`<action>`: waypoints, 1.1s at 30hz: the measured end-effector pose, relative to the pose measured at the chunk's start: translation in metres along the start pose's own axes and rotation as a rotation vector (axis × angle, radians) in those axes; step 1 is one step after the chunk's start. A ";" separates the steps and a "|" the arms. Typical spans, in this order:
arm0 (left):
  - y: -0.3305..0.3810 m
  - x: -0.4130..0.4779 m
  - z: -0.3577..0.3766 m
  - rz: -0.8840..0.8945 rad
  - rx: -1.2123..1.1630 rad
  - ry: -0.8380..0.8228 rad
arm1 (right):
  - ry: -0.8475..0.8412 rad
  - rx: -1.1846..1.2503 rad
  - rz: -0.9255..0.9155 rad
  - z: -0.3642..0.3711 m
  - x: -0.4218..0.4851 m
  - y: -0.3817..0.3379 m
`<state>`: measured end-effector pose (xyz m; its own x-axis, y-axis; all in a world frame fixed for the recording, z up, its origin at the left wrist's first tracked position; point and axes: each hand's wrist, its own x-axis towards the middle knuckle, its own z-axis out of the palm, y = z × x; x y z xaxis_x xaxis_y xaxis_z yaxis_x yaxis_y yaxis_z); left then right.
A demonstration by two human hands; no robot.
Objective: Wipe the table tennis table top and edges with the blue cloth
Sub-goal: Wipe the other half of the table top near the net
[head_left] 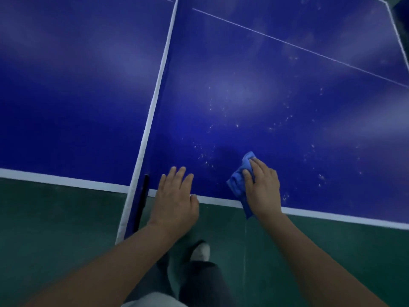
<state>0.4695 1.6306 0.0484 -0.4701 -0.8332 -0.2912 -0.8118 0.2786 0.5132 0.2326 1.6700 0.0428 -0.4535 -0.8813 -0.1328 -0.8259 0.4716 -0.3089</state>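
Head view: right hand (263, 185) presses crumpled blue cloth (240, 178) on glossy, speckled table (265, 96).

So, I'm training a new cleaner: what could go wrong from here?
The blue cloth is bunched under the right hand, so a pass may only push the white specks about. A corner of it hangs past the table edge, so it could slip off. The left hand rests flat beside the black net clamp; a sweep that way could snag there.

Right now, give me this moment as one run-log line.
right hand presses blue cloth on table top near edge | left hand flat on top | white specks unwiped
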 end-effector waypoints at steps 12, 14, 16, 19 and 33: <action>-0.021 -0.012 0.071 -0.368 0.016 0.245 | -0.022 -0.288 -0.110 0.066 0.119 0.057; -0.021 -0.020 0.080 -0.441 0.041 0.291 | -0.023 -0.256 -0.092 0.068 0.120 0.051; -0.021 -0.025 0.088 -0.510 0.052 0.350 | -0.037 -0.202 0.002 0.075 0.109 0.035; -0.024 -0.026 0.094 -0.575 0.050 0.438 | -0.048 -0.189 -0.112 0.095 0.073 -0.007; -0.028 -0.040 0.110 -0.621 0.107 0.484 | -0.089 -0.250 -0.497 0.100 0.172 -0.057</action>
<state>0.4731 1.7085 -0.0434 0.2626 -0.9594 -0.1033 -0.9165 -0.2815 0.2843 0.2350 1.4887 -0.0562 0.0319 -0.9934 -0.1104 -0.9922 -0.0182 -0.1231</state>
